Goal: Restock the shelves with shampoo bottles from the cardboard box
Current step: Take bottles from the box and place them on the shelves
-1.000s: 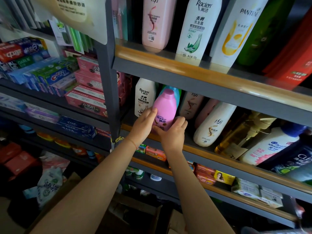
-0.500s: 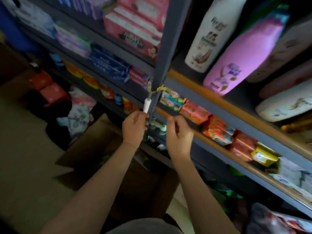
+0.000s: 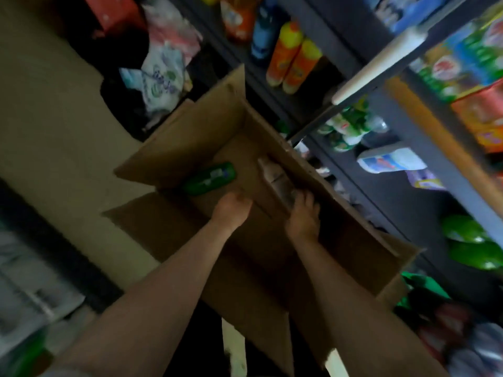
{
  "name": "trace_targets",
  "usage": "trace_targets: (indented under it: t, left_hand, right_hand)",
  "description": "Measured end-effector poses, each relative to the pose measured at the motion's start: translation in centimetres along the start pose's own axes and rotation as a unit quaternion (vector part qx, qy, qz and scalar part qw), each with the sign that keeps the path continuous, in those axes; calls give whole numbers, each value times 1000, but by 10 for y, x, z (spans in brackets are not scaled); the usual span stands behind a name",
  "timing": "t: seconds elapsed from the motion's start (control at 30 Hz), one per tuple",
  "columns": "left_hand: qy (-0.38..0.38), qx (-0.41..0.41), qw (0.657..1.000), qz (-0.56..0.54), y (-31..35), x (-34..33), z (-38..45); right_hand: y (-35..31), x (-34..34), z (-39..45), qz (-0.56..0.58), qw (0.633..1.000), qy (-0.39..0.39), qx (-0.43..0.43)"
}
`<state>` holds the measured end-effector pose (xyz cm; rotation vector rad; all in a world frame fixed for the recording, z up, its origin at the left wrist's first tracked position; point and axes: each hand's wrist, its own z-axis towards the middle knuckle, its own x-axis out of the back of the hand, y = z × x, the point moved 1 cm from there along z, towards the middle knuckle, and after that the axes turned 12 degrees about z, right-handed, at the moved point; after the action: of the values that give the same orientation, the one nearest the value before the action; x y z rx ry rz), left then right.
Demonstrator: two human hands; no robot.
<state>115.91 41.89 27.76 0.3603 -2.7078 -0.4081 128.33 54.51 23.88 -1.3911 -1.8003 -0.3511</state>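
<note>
An open cardboard box (image 3: 190,137) stands on the floor in front of the shelves. Inside it lie a green bottle (image 3: 209,178) and, along the right wall, a pale grey bottle (image 3: 273,176). Both my arms reach down into the box. My left hand (image 3: 231,210) hovers just right of the green bottle with its fingers pointing down and nothing in it. My right hand (image 3: 303,217) has its fingers over the near end of the pale bottle. Blur hides whether they grip it.
Dark shelving (image 3: 381,99) runs along the right, with orange spray cans (image 3: 294,63), green-capped bottles (image 3: 345,126) and a white bottle (image 3: 392,160) on its low shelves. Bagged goods (image 3: 160,77) lie beyond the box. Beige floor (image 3: 54,118) stretches to the left.
The view has swung down from the shelf to the floor box. Both hands left the pink bottle on the shelf, dropped past the upright and now reach into the box.
</note>
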Motion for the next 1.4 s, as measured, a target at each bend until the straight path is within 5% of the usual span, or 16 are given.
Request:
trace_targets:
  t: [0.13, 0.4, 0.73, 0.83, 0.93, 1.07, 1.27, 1.4]
  left_hand:
    - [-31, 0, 999, -5, -7, -11, 17]
    - [-35, -4, 999, -20, -18, -20, 23]
    - [-37, -14, 999, -10, -11, -17, 16]
    - [-45, -25, 998, -19, -4, -9, 6]
    - [-121, -75, 990, 25, 7, 6, -17]
    - [-176, -141, 974, -11, 29, 32, -70]
    - [-69, -277, 917, -279, 94, 63, -179]
    - [20, -327, 892, -312, 162, 90, -248]
  right_hand:
    - [17, -16, 35, -8, 998, 8, -58]
    - [20, -27, 66, -13, 998, 45, -28]
    - [22, -25, 61, -55, 993, -103, 15]
    - [2, -15, 43, 103, 985, -139, -8]
    - [-29, 4, 8, 330, 929, -165, -36]
    - [-74, 60, -50, 460, 883, -97, 11]
    - [-110, 214, -141, 556, 818, 31, 142]
    - [-119, 298, -192, 554, 800, 71, 219]
